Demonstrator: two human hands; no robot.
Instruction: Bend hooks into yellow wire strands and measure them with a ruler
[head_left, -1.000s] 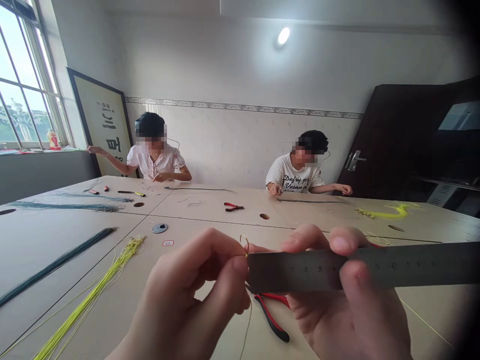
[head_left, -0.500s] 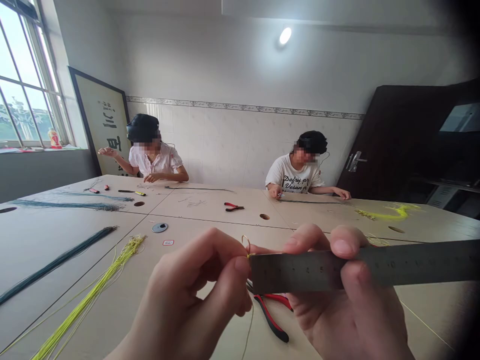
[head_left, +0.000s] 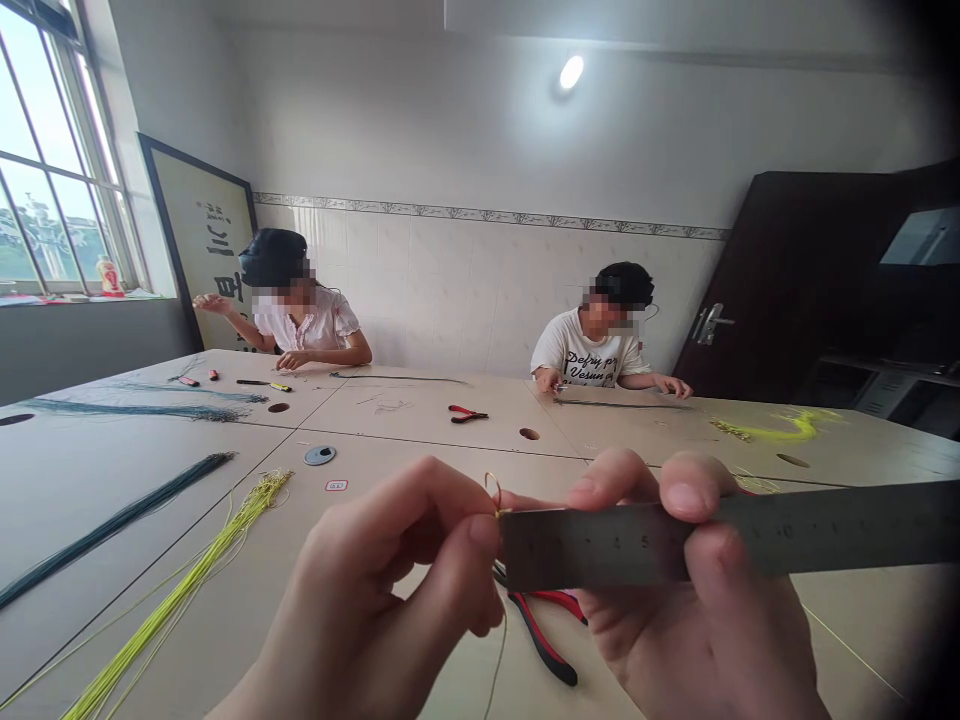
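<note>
Between thumb and forefinger, my left hand (head_left: 405, 570) pinches a thin yellow cord (head_left: 493, 488), whose small loop stands up above the fingertips. The cord's tail hangs down below that hand. My right hand (head_left: 697, 590) grips a steel ruler (head_left: 592, 548), thumb in front and fingers along its upper edge. The ruler's left end meets the cord at my left fingertips, and its other end runs out to the right. Beneath my hands lie red-and-black pliers (head_left: 541, 635) on the table, their jaws partly hidden.
On the left of the table (head_left: 405, 450) lie a yellow cord bundle (head_left: 187, 590) and a dark teal bundle (head_left: 112, 528). Other pliers (head_left: 468, 413) rest farther back, near a round grey cap (head_left: 319, 455). Two people (head_left: 307, 320) work across the table. More yellow cord (head_left: 787, 428) lies at right.
My hands, the cord and the ruler stay nearly still; the ruler tilts very slightly. Across the table, the person at left leans a little farther left, and the other person's hand shifts slightly left.
</note>
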